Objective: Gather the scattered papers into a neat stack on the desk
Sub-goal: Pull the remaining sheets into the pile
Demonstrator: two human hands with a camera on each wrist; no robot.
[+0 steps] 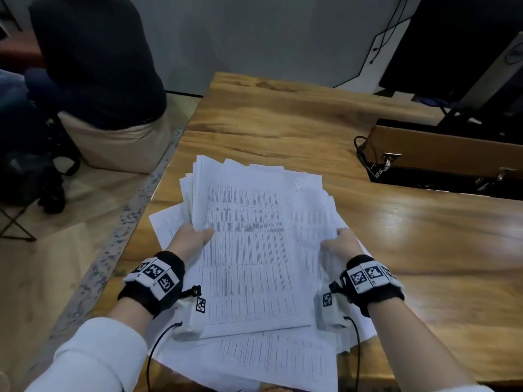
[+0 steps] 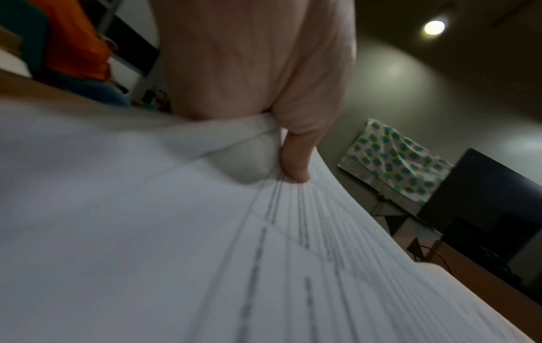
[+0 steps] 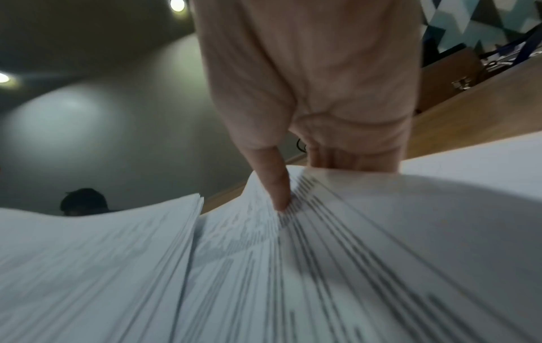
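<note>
A loose pile of printed white papers (image 1: 249, 244) lies fanned on the wooden desk (image 1: 311, 131) near its front left corner. My left hand (image 1: 190, 239) grips the pile's left side, thumb on top and fingers underneath; in the left wrist view the thumb (image 2: 296, 160) presses on the sheets (image 2: 176, 232). My right hand (image 1: 338, 242) holds the right side the same way, and the right wrist view shows its thumb (image 3: 275, 181) pinching down on the papers (image 3: 293, 266). More sheets (image 1: 268, 360) lie flat below, at the front edge.
An open brown case (image 1: 441, 157) with metal clasps and a cable sits at the desk's right. A dark monitor (image 1: 458, 43) stands at the back right. A seated person in dark clothes (image 1: 93, 60) is off the desk's left side. Bare wood lies behind the pile.
</note>
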